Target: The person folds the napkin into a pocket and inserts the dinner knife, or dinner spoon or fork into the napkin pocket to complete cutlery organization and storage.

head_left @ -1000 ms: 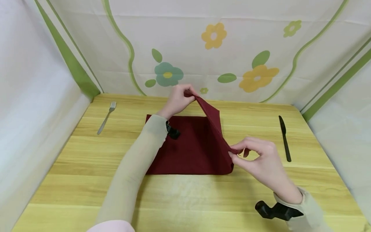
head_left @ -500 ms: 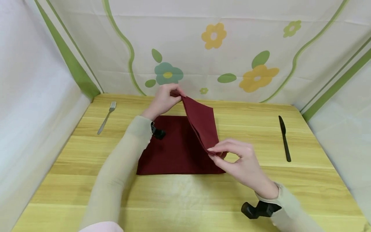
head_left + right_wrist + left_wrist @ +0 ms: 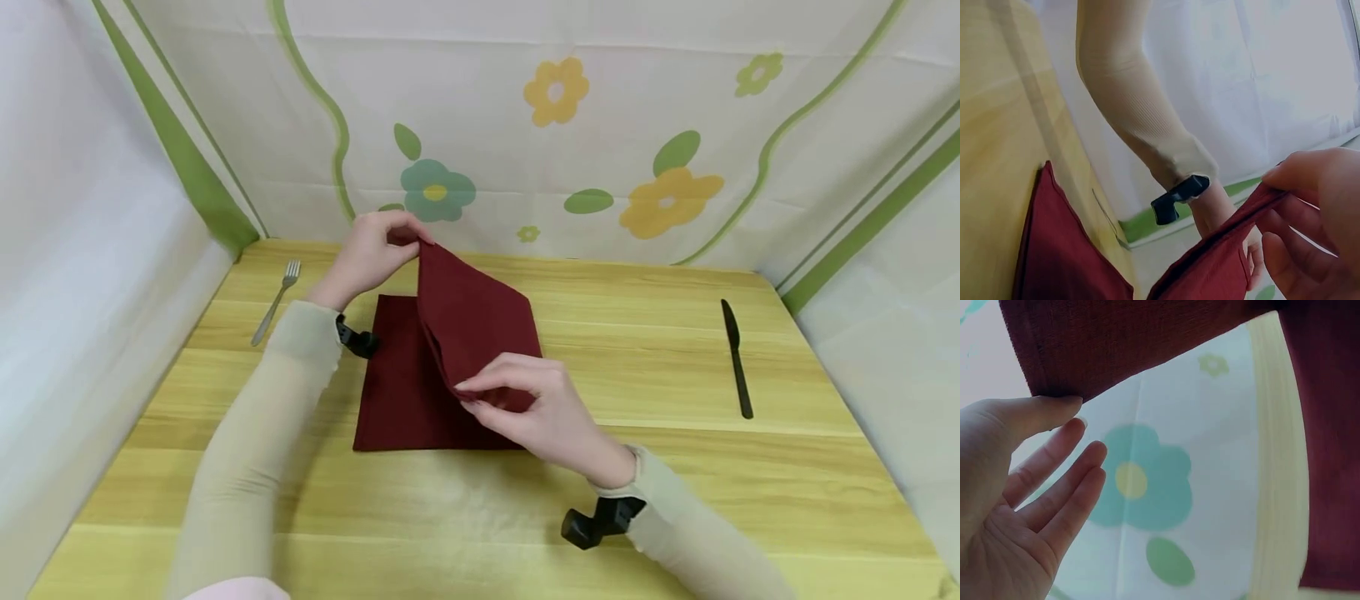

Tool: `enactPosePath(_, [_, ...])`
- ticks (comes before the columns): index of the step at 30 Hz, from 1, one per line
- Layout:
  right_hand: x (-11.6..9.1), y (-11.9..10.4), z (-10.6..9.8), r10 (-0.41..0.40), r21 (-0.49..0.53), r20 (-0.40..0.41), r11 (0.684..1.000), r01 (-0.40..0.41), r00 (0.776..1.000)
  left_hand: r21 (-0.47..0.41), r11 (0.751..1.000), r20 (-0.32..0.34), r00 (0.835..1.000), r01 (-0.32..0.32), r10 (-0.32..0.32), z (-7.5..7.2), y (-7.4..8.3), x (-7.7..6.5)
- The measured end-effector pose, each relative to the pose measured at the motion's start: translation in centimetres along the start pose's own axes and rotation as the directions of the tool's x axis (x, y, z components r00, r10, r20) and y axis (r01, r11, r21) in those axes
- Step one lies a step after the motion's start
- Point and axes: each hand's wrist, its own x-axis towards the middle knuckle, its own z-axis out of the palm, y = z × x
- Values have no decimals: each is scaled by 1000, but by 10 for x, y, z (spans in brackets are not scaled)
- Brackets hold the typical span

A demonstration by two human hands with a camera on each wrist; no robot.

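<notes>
Head view: both hands have shifted leftward over the last second, carrying the raised flap of the burgundy cloth napkin [image 3: 483, 312] from above its right portion to above its left. Finding: a leftward fold appears well advanced but incomplete, the leading edge being held clear of the lower layer.

Left hand [image 3: 375, 254]: thumb and fingers pinch the flap's far corner. Right hand [image 3: 555, 412]: thumb and fingers pinch its near corner. The lower layer lies flat, mid-table, on the wooden table [image 3: 450, 533].

Count: one napkin; one fork [image 3: 276, 302], left, near the left forearm; one black knife [image 3: 737, 358], well apart at right; two wrist cameras [image 3: 358, 340], one per arm.
</notes>
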Motion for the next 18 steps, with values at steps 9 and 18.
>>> enactPosePath(9, [16,19,34,57,-22,130,998,-55,990,3,995,13,995,102,-103,-13,-25,-19])
enactPosePath(18, [13,51,73,217,-54,280,976,-210,935,0,963,76,960,271,-270,-13,-64,-42])
